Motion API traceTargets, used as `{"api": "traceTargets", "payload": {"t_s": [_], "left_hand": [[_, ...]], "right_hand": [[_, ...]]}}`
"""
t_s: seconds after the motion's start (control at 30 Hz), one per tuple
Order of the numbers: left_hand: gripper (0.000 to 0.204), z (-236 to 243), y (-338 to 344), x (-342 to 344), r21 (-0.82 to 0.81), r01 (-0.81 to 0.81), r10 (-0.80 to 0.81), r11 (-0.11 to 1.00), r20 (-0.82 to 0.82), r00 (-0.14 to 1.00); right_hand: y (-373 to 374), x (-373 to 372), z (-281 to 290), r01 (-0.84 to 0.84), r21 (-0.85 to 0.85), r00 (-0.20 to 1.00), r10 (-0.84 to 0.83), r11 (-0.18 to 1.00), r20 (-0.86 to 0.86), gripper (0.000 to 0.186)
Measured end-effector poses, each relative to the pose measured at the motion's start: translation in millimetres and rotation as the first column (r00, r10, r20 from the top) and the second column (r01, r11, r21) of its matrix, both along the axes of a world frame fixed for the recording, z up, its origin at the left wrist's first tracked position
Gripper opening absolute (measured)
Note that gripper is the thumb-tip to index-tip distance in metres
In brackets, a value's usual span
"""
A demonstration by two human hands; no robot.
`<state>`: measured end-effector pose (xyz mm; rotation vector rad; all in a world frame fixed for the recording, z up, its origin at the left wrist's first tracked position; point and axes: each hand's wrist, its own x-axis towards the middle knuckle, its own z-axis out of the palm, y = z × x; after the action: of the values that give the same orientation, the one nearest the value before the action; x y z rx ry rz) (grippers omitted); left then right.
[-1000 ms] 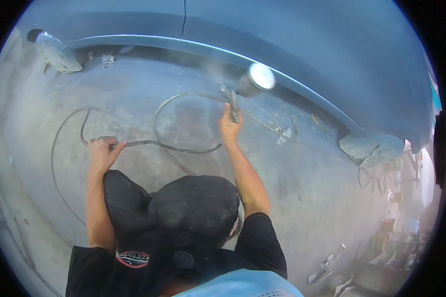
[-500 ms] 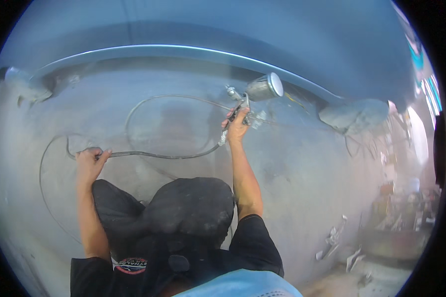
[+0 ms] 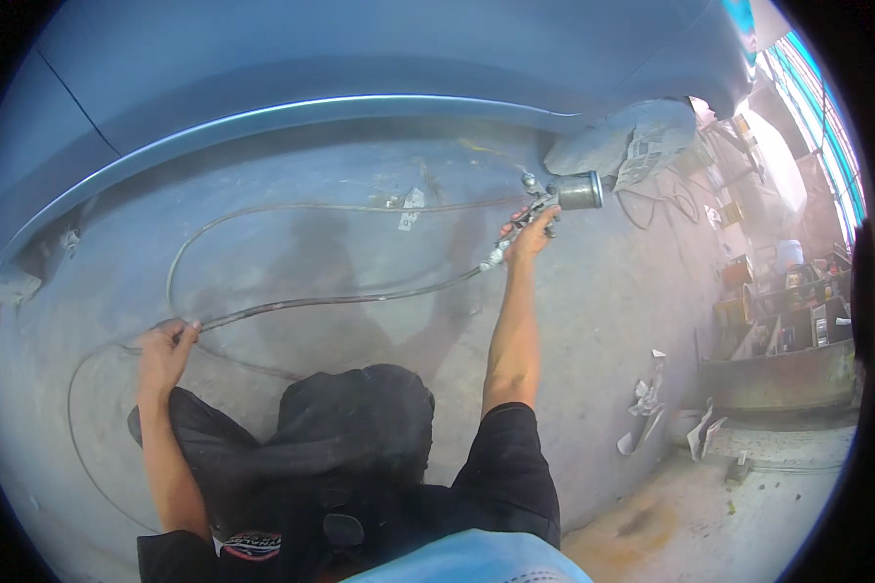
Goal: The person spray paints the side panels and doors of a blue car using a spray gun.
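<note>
A spray gun (image 3: 579, 190) with a silvery cup is gripped in my right hand (image 3: 532, 227), its nozzle pointing toward the lower edge of a blue-grey car body (image 3: 360, 49). A dark air hose (image 3: 340, 299) runs from the gun's handle leftward to my left hand (image 3: 168, 347), which is closed on it at the lower left, beside my dark-trousered knee. More thin hose (image 3: 262, 210) loops over the grey floor beyond my hands. Paper masking (image 3: 612, 146) covers a rounded part under the car, right of the gun.
A metal tub (image 3: 773, 371) crowded with cans and tools stands at the right, with a white bucket (image 3: 789, 257) behind it. Crumpled paper strips (image 3: 642, 408) lie on the floor (image 3: 583, 350). Another masked part (image 3: 10, 290) is at the far left under the car.
The view has turned toward the right, showing more of the tub and windows. My right hand has carried the gun rightward along the car's lower edge; my left hand, still on the hose, appears lower.
</note>
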<state>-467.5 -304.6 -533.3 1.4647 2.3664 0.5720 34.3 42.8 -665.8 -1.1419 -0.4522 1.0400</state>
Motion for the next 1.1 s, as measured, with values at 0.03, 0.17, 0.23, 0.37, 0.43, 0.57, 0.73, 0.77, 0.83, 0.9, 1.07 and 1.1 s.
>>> {"api": "traceTargets", "payload": {"t_s": [0.03,0.17,0.23,0.37,0.43,0.57,0.73,0.77,0.83,0.9,1.07,1.1], "left_hand": [[0.042,2.1,6.3,11.9,-0.025,0.03,-0.029,0.999,0.034,0.999],[0.04,-18.9,15.7,29.3,-0.054,0.12,-0.11,0.991,0.157,0.981],[0.04,-26.3,20.7,35.3,-0.091,0.178,-0.152,0.98,0.236,0.96],[0.041,-27.5,20.8,30.0,-0.08,0.189,-0.159,0.979,0.284,0.946],[0.043,-22.1,19.9,28.9,-0.046,0.118,-0.094,0.992,0.361,0.928],[0.045,-17.4,9.3,10.0,0.02,0.056,-0.06,0.998,0.357,0.932],[0.047,-3.9,-41.5,-44.2,0.037,-0.064,0.054,0.997,0.233,0.971],[0.047,0.5,-51.4,-48.7,0.028,-0.078,0.069,0.997,0.233,0.97],[0.048,16.8,-65.8,-58.4,0.05,-0.146,0.139,0.988,0.119,0.983],[0.049,19.4,-90.1,-70.4,0.066,-0.199,0.193,0.978,0.082,0.978],[0.05,27.1,-126.7,-85.7,0.152,-0.282,0.284,0.947,0.008,0.959],[0.05,29.6,-134.9,-89.3,0.166,-0.283,0.291,0.945,-0.027,0.956]], "right_hand": [[6.1,18.4,-0.4,0.003,0.006,1.0,-0.003,1.0,0.006,0.073],[26.4,66.5,1.7,0.075,-0.041,0.997,-0.074,0.996,0.029,0.073],[34.4,79.6,4.3,0.155,-0.048,0.986,-0.157,0.987,-0.06,0.071],[47.6,81.0,5.8,0.335,-0.057,0.942,-0.336,0.94,-0.005,0.065],[51.5,68.1,-2.3,0.364,-0.001,0.931,-0.363,0.932,-0.036,0.062],[52.2,41.8,-38.9,0.345,0.022,0.935,-0.342,0.938,-0.088,0.063],[19.3,-59.3,-66.2,0.071,0.068,0.979,-0.056,0.995,-0.198,0.067],[11.4,-79.3,-70.3,0.057,0.059,0.979,-0.045,0.997,-0.197,0.067],[-1.4,-125.4,-72.5,-0.031,0.081,0.983,0.045,0.996,-0.18,0.065],[-25.0,-178.1,-68.8,-0.107,0.11,0.985,0.12,0.988,-0.125,0.064],[-80.6,-291.5,-42.2,-0.354,0.158,0.93,0.365,0.922,-0.045,0.054],[-89.6,-313.7,-36.2,-0.448,0.152,0.891,0.454,0.881,-0.006,0.052]]}}
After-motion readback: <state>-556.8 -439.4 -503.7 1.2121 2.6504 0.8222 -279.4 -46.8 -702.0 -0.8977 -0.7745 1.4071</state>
